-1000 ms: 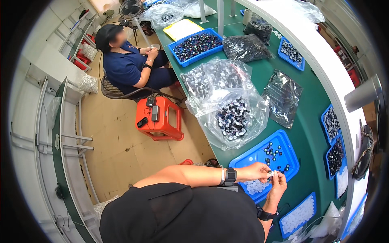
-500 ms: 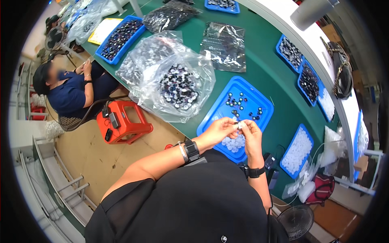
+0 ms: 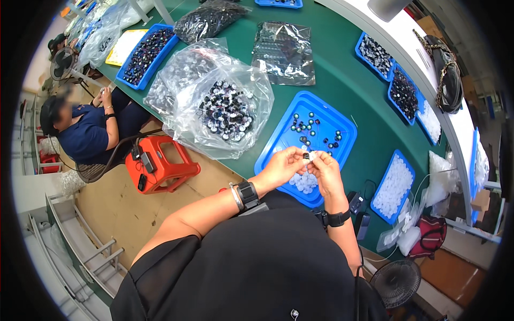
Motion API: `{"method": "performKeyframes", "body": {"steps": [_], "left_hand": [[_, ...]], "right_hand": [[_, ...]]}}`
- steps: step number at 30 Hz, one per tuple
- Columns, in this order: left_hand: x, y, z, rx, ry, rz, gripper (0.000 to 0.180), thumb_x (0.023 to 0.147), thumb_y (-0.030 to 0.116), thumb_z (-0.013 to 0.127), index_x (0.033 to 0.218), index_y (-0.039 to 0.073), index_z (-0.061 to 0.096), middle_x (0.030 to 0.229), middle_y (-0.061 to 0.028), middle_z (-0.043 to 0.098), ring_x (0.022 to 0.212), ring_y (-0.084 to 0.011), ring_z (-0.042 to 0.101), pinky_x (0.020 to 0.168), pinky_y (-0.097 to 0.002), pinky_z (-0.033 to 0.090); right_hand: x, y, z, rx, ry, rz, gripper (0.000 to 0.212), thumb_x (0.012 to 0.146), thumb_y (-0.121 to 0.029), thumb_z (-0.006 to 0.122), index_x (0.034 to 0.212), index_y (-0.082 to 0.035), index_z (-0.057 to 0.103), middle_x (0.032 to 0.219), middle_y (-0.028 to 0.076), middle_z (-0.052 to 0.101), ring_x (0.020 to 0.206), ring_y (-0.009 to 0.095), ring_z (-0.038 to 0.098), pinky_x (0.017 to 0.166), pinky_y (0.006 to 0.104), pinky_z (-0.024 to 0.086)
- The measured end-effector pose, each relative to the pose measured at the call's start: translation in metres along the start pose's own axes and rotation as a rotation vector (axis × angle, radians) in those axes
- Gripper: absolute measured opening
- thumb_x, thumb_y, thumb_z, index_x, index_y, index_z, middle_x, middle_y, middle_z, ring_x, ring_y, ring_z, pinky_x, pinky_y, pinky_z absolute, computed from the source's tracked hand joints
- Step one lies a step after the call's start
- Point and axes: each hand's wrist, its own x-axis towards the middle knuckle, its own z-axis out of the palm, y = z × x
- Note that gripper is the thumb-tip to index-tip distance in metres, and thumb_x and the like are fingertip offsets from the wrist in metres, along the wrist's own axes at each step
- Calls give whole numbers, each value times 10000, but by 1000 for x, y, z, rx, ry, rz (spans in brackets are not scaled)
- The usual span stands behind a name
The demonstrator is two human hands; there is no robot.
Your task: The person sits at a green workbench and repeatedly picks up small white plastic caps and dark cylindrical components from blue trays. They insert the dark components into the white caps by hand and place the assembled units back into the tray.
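Observation:
Over the near half of a blue tray [image 3: 342, 155], my two hands meet fingertip to fingertip. My left hand [image 3: 282, 169] pinches a small black part [image 3: 306, 155]. A small white plastic piece [image 3: 312, 155] touches it, gripped between the thumb and finger of my right hand [image 3: 326, 172]. How the two pieces fit is too small to tell. Below my hands in the tray lies a heap of white pieces [image 3: 303, 183], partly hidden by my fingers. Beyond it, several dark round parts with shiny greenish tops [image 3: 304, 126] are scattered on the tray's floor.
To the left, an open clear bag [image 3: 227, 112] holds many black-and-white parts. A blue tray of white pieces [image 3: 393, 187] stands at right, and a flat dark plastic bag [image 3: 284, 53] lies behind. A red stool [image 3: 160, 163] and a seated person [image 3: 85, 125] are at left.
The view has shifted slightly. My hands stay together over the tray, and the black part now shows plainly beside the white piece between my fingertips.

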Motion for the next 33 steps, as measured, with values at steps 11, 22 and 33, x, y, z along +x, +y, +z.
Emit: {"method": "performKeyframes", "body": {"steps": [11, 22, 33], "left_hand": [[-1, 6, 3, 55, -9, -25, 281, 923, 159, 576, 1129, -31, 567, 910, -59, 648, 767, -91, 595, 713, -237, 497], [4, -4, 6, 63, 38, 11, 235, 907, 101, 587, 1097, -36, 568, 917, -75, 658, 802, -98, 612, 707, -243, 506], [4, -4, 7, 494, 61, 313, 211, 869, 65, 620, 1059, -20, 583, 948, -78, 629, 810, -135, 631, 732, -266, 524]], "right_hand": [[1, 0, -7, 187, -51, 97, 133, 913, -164, 582, 824, -74, 544, 699, 3, 554, 620, 85, 519, 571, 218, 419], [-1, 3, -2, 149, -4, 61, 100, 924, -121, 524, 845, -66, 496, 697, 16, 532, 587, 87, 500, 530, 222, 402], [-4, 2, 1, 200, -1, 132, 108, 933, -112, 472, 850, -85, 408, 689, -3, 435, 538, 55, 387, 449, 204, 314]]}}
